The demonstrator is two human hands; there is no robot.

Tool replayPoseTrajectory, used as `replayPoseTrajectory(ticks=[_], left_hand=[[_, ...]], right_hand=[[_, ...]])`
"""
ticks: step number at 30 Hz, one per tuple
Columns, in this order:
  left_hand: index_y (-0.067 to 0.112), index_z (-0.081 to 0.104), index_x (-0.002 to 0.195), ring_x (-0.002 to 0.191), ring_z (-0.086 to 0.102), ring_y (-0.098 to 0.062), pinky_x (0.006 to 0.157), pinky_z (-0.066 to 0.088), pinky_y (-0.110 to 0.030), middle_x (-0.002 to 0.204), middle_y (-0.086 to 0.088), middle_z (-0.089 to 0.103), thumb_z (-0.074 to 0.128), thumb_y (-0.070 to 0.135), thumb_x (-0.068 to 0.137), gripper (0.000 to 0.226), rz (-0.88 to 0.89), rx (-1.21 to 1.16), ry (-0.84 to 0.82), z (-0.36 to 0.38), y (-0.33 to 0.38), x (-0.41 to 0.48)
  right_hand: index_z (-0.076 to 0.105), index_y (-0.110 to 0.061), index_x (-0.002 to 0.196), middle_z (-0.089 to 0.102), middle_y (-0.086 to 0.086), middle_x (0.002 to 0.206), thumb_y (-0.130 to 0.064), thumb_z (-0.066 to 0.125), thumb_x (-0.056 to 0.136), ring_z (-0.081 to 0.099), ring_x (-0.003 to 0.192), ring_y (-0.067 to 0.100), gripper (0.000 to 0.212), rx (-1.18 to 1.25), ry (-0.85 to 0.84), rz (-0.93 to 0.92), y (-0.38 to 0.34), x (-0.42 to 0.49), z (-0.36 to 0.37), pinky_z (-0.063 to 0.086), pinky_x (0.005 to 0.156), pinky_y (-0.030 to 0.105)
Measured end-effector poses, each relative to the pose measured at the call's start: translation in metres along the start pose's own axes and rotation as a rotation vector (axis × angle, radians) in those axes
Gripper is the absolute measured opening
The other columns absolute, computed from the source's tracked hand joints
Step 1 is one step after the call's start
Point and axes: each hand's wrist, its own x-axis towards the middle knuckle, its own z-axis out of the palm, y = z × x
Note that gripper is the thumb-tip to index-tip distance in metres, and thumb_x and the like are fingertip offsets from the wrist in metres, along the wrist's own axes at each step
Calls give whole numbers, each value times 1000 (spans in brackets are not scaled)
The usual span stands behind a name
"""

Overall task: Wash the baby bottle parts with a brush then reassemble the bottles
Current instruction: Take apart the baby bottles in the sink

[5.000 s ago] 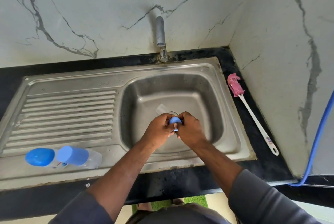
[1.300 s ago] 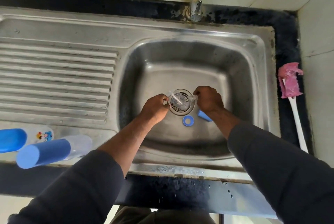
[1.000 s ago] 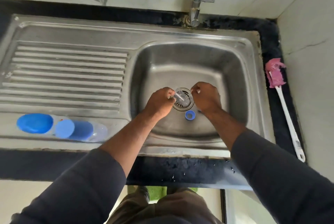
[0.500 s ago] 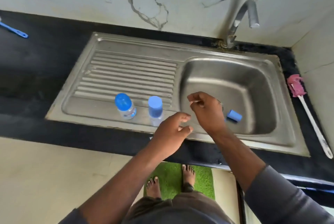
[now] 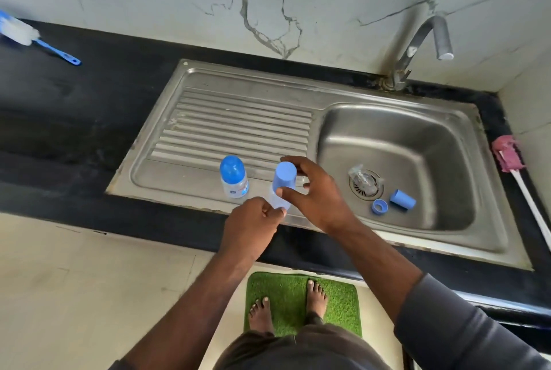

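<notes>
Two clear baby bottles stand on the drainboard. The left bottle (image 5: 233, 177) has a rounded blue cap. My right hand (image 5: 313, 190) grips the tall blue cap of the second bottle (image 5: 281, 184). My left hand (image 5: 253, 228) holds that bottle's clear base. In the sink basin (image 5: 423, 143) lie a clear bottle part (image 5: 364, 176) over the drain, a blue ring (image 5: 379, 207) and a blue cap (image 5: 402, 199). A blue-handled white bottle brush (image 5: 32, 40) lies on the black counter at far left.
A pink-headed brush (image 5: 512, 166) with a long white handle lies on the counter right of the sink. The tap (image 5: 423, 44) curves over the basin's back edge. A green mat (image 5: 302, 304) lies under my bare feet.
Both hands left the parts at the drain and moved left to the second bottle on the drainboard, taking hold of it. My view swung left and pulled back.
</notes>
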Motion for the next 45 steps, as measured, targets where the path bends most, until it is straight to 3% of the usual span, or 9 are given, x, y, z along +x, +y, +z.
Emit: replayPoseTrajectory(ticks=[3,8,13,20,28,32,34,40,45], left_hand=[[22,56,89,70,59,-6,62,42,-29,81,8,64,61,53,89,31,-9,40,135,0,5,3],[19,48,136,119,53,-17,97,45,-35,130,2,56,75,52,79,71,324,-40,222,24,22,15],[28,54,121,94,58,-1,78,48,-22,105,15,61,63,50,89,40,492,-149,80,48,78,18],[22,55,115,88,61,-13,68,45,-26,98,10,62,59,50,88,39,733,262,51,90,127,33],[40,54,95,73,59,1,67,46,-21,78,19,60,71,54,85,25,677,186,-308,116,186,51],[35,58,88,66,56,0,64,46,-24,73,14,62,76,52,82,25,592,101,-324,116,189,64],[32,59,93,67,56,-1,66,46,-23,75,14,63,75,53,82,28,547,91,-327,118,184,71],[25,52,114,90,60,-13,76,46,-26,99,6,61,77,27,81,42,362,77,-390,126,167,91],[24,42,125,88,57,-16,66,44,-27,102,3,53,66,7,75,58,288,153,-443,131,155,109]], right_hand=[[62,-30,116,68,-22,109,-21,81,81,59,105,-4,41,7,29,7,0,3,-2,44,82,12],[65,-27,112,71,-17,102,-21,82,81,65,97,0,36,100,104,24,1,3,-36,52,79,16],[64,-23,109,74,-7,96,-20,77,87,69,93,9,26,275,118,64,15,-9,-88,57,83,33],[56,-10,73,64,6,62,-90,46,73,63,62,24,81,-335,136,265,58,-10,-159,55,66,41],[59,-4,75,52,-2,59,-43,67,94,50,53,11,44,51,88,195,96,-20,-224,41,52,25],[67,-9,99,59,-5,67,-15,65,97,50,55,11,7,427,68,171,117,-17,-250,41,52,24],[69,-10,113,65,1,74,-10,68,93,54,58,15,19,466,32,254,135,-10,-259,43,52,26],[66,-10,120,65,18,99,2,64,90,61,61,20,33,240,75,583,210,24,-251,55,65,36],[63,-12,104,65,17,111,-19,77,75,69,94,36,34,-263,17,778,270,43,-229,60,83,46]])
